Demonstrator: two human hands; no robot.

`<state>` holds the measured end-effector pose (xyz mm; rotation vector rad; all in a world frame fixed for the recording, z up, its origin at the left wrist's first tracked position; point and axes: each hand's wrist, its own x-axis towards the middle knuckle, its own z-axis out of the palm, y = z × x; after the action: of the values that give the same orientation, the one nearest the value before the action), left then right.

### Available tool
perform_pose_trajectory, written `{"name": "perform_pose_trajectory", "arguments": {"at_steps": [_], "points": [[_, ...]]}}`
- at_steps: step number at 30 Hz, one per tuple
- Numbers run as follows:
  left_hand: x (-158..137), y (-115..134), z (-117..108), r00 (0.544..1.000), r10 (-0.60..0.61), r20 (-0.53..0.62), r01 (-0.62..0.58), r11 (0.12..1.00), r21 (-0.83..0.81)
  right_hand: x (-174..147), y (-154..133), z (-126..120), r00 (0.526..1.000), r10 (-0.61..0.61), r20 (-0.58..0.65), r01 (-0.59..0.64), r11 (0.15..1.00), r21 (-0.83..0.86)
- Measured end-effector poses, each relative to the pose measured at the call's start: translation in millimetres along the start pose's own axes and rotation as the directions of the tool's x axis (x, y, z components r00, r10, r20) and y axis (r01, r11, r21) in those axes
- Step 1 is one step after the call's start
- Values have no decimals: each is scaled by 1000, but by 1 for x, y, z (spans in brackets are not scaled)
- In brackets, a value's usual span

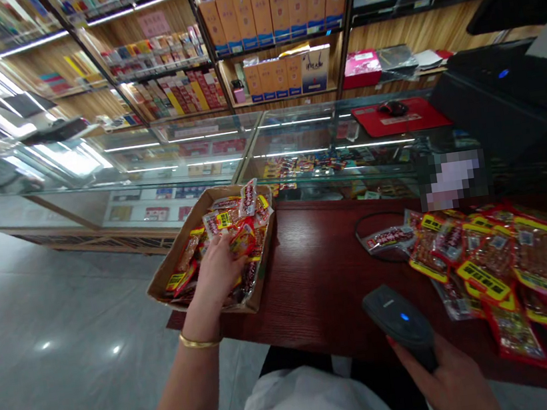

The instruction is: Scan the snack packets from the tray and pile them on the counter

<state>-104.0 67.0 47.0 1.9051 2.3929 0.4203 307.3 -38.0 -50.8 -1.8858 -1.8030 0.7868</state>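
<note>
My left hand [218,266] reaches into a shallow cardboard box [265,260] at the left end of the dark red table. Its fingers are closed about a red and yellow snack packet [244,239], with the fingertips partly hidden. More shiny packets, some silver and some yellow-edged, lie loosely around it in the box. Low on the right, my right hand [450,377] is wrapped round a black barcode scanner [400,323] with a blue light on top. The scanner is held above the table's front edge, to the left of a heap of snack packets [487,257].
Beyond the table [306,261] runs a glass display counter [185,146] with goods inside. A mouse [392,108] rests on a red mat [423,115]. Dark checkout equipment [512,106] stands at the right. A black cable [357,227] loops near the heap. Stocked shelves line the wall.
</note>
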Motion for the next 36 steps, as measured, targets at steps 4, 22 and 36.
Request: {"name": "perform_pose_trajectory", "arguments": {"at_steps": [4, 22, 36], "points": [[-16, 34, -10, 997, -2, -74, -33, 882, -471, -5, -11, -6, 997, 35, -66, -32, 998, 45], [-44, 108, 79, 894, 280, 350, 173, 506, -845, -11, -15, -14, 990, -92, -106, 97, 995, 37], [-30, 124, 96, 884, 0, 468, 463, -131, -876, -18, -33, -15, 990, -143, 12, 141, 985, 101]]}}
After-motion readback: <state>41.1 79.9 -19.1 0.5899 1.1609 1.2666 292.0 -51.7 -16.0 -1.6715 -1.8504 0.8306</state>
